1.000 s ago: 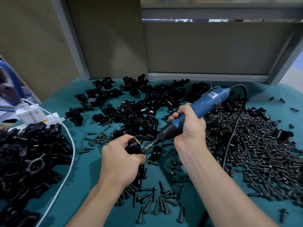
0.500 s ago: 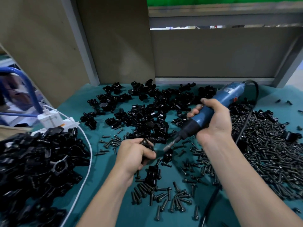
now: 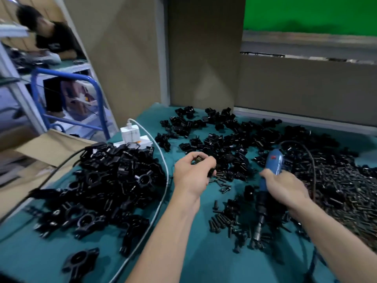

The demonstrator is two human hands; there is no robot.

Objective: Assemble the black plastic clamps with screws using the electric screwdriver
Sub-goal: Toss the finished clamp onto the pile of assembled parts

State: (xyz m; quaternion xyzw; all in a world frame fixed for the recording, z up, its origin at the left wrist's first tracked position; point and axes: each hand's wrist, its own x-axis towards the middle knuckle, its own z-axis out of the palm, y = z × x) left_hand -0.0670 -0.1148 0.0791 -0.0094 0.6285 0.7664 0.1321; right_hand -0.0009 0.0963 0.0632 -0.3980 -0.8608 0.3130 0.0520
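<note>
My left hand (image 3: 191,176) grips a black plastic clamp (image 3: 212,172) above the teal table, just right of a big pile of assembled clamps (image 3: 114,180); most of the clamp is hidden in my fingers. My right hand (image 3: 285,186) holds the blue electric screwdriver (image 3: 274,162) by its body, with the bit end (image 3: 257,231) pointing down toward me over a small scatter of screws (image 3: 222,221). The tool is apart from the clamp. Loose black clamp parts (image 3: 220,139) lie behind my hands. A large heap of black screws (image 3: 342,190) fills the right side.
A white charger on a power strip (image 3: 132,137) sits at the back left, its white cable (image 3: 164,180) curving down the table past the pile. A cardboard box (image 3: 40,152), a blue cart frame (image 3: 98,94) and another person (image 3: 51,37) are off the left edge. Cardboard walls stand behind.
The screwdriver has come off the clamp, dropped to the right and now points down at the table. My left hand carried the clamp left. The view swung left and up.
</note>
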